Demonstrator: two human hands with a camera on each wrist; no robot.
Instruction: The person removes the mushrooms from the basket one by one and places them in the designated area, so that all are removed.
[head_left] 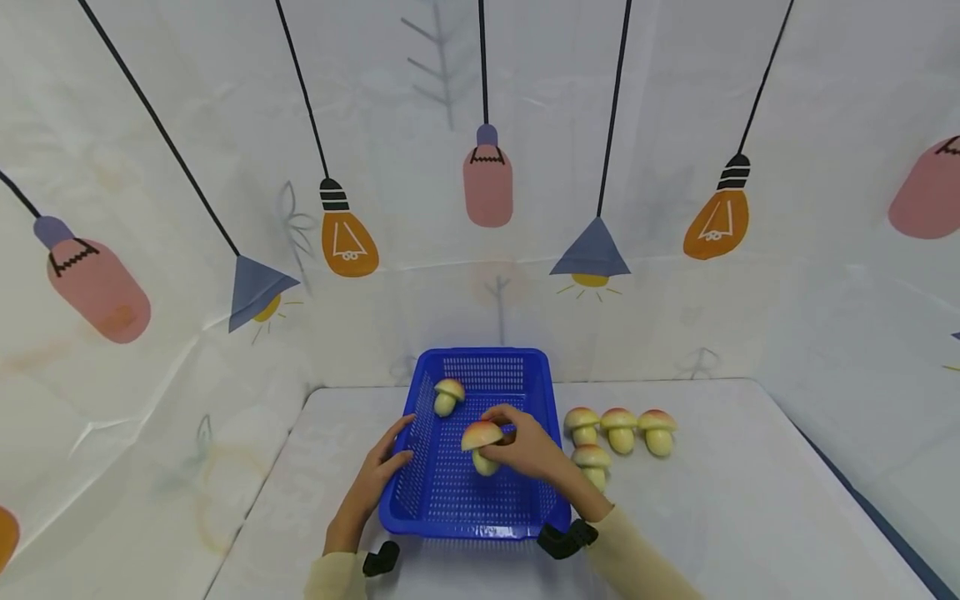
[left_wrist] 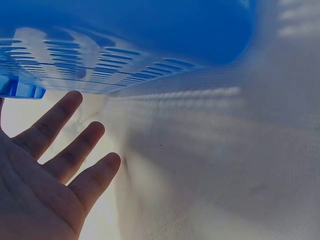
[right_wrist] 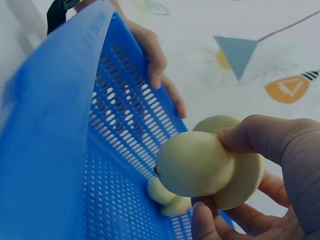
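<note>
In the head view a blue plastic basket (head_left: pixel 491 527) with perforated walls stands on the white table. My right hand (head_left: pixel 521 442) holds a toy mushroom (head_left: pixel 482 435) with a reddish-yellow cap above the basket floor. The right wrist view shows the thumb and fingers gripping this mushroom (right_wrist: pixel 195 162) near its cap, its pale stem turned to the camera. A second mushroom (head_left: pixel 447 396) lies in the basket's far left corner. My left hand (head_left: pixel 375 471) rests on the left rim with thumb and index finger. In the left wrist view its other fingers (left_wrist: pixel 75 152) are spread, straight, outside the wall.
Right of the basket, several similar mushrooms (head_left: pixel 618 429) lie in a row on the table (head_left: pixel 720 500), with one more mushroom (head_left: pixel 592 462) in front of them. A white sheet (head_left: pixel 420 308) printed with lamps hangs behind the table.
</note>
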